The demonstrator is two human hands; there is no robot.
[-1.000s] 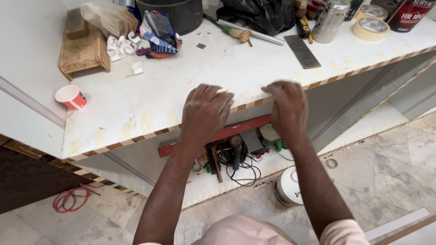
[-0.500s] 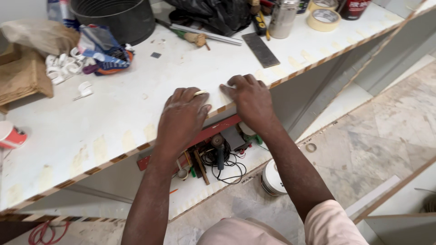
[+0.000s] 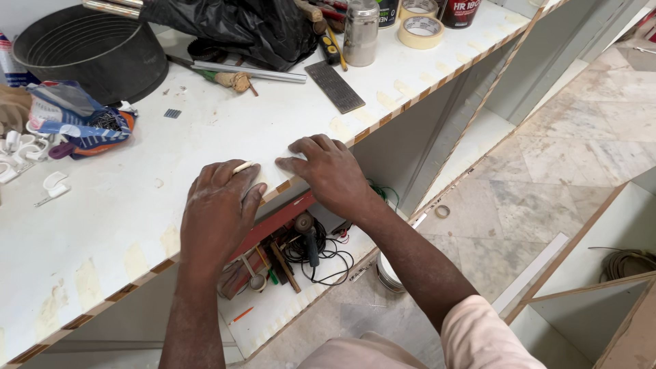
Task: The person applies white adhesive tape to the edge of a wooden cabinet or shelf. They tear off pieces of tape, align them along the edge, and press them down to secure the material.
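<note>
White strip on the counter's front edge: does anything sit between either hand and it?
Nothing visible does. The left hand and right hand both press directly on the white strip at the counter edge.

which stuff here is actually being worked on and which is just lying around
In hand:
- left hand and right hand, pressed flat at the front edge
- white worktop with its striped edge strip

Lying about:
- black tub
- black plastic bag
- dark flat file
- tape rolls
- metal can
- white clips
- tools on the lower shelf
</note>
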